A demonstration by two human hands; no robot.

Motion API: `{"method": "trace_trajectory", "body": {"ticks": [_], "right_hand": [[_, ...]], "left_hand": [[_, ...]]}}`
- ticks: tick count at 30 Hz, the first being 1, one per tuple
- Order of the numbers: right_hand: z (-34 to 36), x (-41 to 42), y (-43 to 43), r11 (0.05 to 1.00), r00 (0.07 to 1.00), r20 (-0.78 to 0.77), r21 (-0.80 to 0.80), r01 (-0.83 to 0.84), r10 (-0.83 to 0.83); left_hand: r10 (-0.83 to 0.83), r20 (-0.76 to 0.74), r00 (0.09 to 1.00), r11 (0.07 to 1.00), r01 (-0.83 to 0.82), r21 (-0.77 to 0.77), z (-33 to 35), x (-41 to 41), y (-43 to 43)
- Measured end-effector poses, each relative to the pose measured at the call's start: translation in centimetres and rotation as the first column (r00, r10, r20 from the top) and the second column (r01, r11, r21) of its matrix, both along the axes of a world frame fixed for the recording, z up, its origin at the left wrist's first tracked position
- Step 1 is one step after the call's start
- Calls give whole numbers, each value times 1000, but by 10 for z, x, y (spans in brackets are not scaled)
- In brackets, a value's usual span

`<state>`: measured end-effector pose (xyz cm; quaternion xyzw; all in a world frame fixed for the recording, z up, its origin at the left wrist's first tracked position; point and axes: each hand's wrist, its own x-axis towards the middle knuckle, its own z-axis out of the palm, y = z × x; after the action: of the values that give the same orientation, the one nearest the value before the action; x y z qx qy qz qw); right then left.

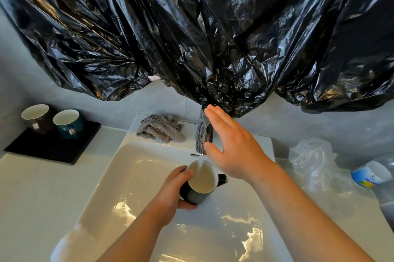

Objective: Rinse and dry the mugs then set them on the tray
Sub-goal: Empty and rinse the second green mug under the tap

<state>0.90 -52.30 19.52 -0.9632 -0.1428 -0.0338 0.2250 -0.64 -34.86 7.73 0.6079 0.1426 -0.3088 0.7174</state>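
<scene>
My left hand [170,193] grips a dark mug [202,182] with a white inside, held over the white sink [119,176]. Water runs from the plastic-wrapped tap [203,138] into the mug. My right hand [232,146] is beside the tap with flat, spread fingers and holds nothing. On the black tray [53,146] at the left stand two upright mugs: a dark brown mug [37,118] and a teal mug [68,124]. A grey cloth [161,128] lies bunched on the sink's back rim.
Black plastic sheeting [191,27] hangs over the wall above the sink and wraps the tap. Clear plastic bags [313,159] and a white and blue container [370,174] lie on the counter at the right. A pale counter [32,197] runs left of the sink.
</scene>
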Motion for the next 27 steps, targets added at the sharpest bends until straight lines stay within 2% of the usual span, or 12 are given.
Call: {"method": "trace_trajectory", "body": {"ticks": [9,12,14,15,16,17,18,19,20,22,24,27], "right_hand": [[-10,-13,3,999,997,-56,-12,-48,47],[-23,-29,1,978,998,-38,203,49,-42],[-44,-42,-4,871,963,-31,421,255,-267],[-55,-47,-7,786,911,-110,472,400,-398],[-64,-51,-10,682,837,-270,486,546,-477],[-70,-52,-11,555,722,-503,466,689,-475],[-74,-52,-10,445,577,-727,405,799,-374],[-76,-55,-7,379,440,-871,339,861,-220],[-76,-57,-5,354,359,-930,310,882,-80],[-71,-61,3,319,344,-937,345,883,59],[-70,-64,8,273,386,-921,384,882,49],[-70,-69,12,265,452,-892,436,860,2]], "left_hand": [[26,23,999,999,-25,-24,2,-4,-1],[43,18,999,998,-42,-38,4,-10,2],[45,21,999,998,-44,-46,6,-16,6],[45,31,999,998,-43,-54,6,-19,8],[44,39,998,997,-41,-63,8,-22,10],[40,46,998,997,-37,-69,9,-25,12],[32,49,998,997,-29,-70,10,-28,14],[21,56,998,998,-17,-66,11,-32,14],[8,75,997,998,-4,-57,11,-34,15],[-13,111,994,999,18,-39,13,-37,17],[-22,146,989,1000,24,-10,18,-40,17],[-12,165,986,1000,13,-6,22,-46,15]]}}
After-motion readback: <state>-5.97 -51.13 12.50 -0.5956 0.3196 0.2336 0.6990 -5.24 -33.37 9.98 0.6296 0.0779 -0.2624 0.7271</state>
